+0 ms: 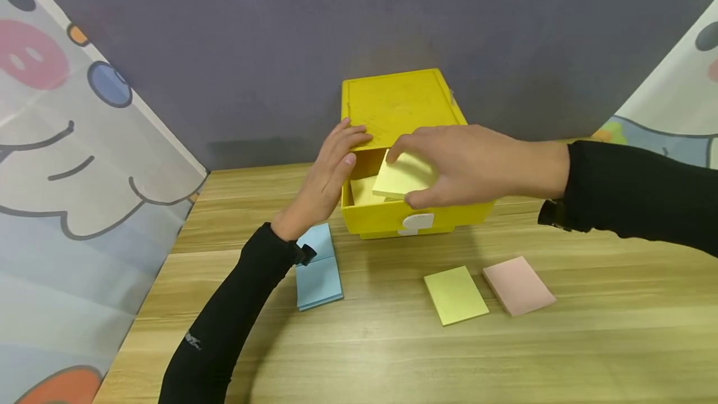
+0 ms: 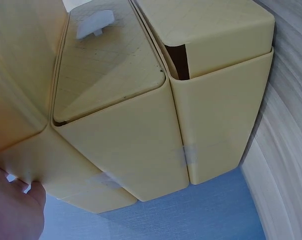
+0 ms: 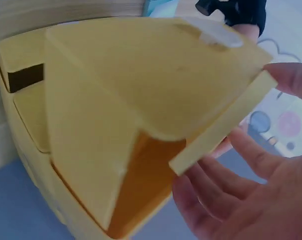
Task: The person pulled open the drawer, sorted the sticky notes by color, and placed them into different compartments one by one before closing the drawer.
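One pad (image 1: 402, 176), mid-frame, is pinched between thumb and fingers of the right hand (image 1: 465, 164) over the drawer (image 1: 376, 220); the left hand (image 1: 328, 179), fingers slightly apart, touches the box (image 1: 399, 101).

I see blue note pads (image 1: 320, 282) nearer the person than the left hand (image 1: 323, 181) | a yellow-green pad (image 1: 457, 296) and, just beside it, a pink pad (image 1: 518, 285), nearer than the right hand (image 1: 471, 162) | wood-grain tabletop (image 1: 370, 354) below both hands | grey backdrop (image 1: 252, 36) beyond them | cartoon-printed panels (image 1: 45, 279) off either side
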{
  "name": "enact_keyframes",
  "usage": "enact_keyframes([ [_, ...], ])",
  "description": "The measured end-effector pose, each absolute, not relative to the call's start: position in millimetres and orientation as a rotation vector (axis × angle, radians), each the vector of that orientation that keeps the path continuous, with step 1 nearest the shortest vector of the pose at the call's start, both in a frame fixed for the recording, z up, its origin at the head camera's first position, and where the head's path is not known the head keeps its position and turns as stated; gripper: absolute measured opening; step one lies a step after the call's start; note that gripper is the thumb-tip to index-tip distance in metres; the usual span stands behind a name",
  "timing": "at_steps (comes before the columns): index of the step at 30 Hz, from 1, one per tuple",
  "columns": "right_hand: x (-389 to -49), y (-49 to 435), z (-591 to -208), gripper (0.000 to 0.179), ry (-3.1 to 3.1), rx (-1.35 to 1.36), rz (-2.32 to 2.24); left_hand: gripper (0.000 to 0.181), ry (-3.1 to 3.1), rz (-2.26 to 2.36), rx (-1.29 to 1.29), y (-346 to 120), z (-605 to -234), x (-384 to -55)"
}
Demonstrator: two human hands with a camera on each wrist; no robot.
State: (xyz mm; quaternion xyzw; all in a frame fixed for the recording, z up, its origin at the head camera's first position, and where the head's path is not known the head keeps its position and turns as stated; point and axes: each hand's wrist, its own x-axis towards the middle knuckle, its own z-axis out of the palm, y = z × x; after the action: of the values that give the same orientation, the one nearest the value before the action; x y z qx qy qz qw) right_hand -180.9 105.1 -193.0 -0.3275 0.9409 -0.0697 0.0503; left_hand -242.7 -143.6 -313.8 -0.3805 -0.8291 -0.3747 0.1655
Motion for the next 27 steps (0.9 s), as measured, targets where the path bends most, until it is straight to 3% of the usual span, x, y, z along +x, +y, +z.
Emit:
enact_keyframes([
  [8, -201, 106, -202, 0.047, 2.590, -0.883, -0.462, 0.072, -2.368, -1.062, -1.078, -145, -316, -244],
  [20, -206, 103, -220, 0.061, 2.512, -0.847, -0.440, 0.072, -2.386, -1.052, -1.082, -143, -317, -241],
  [27, -199, 104, -216, 0.056, 2.624, -0.929, -0.358, 0.072, -2.363, -1.058, -1.078, -143, -317, -239],
])
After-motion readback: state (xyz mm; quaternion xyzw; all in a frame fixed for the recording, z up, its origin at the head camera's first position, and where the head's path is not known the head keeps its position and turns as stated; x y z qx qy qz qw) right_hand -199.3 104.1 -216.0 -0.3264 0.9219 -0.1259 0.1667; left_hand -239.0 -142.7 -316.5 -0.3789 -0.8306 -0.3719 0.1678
